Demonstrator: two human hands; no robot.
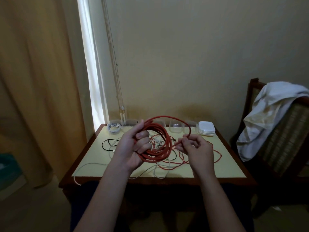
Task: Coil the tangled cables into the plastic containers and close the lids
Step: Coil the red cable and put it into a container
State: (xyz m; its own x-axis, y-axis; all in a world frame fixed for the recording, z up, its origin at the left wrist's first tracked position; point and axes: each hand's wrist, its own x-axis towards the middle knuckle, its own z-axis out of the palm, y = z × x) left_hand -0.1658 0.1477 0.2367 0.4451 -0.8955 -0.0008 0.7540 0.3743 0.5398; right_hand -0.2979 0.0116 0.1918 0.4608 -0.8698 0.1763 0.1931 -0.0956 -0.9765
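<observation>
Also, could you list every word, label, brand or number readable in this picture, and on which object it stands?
No readable text anywhere. The red cable, the clear containers, the stack of white lids and the table show no print; any small moulded mark would be too blurred to read.

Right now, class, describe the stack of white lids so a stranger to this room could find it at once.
Start at the yellow-topped table against the wall. Follow the row of clear containers along its far edge to the right end. The stack of lids sits there: opaque white and flat, unlike the see-through tubs beside it.
</observation>
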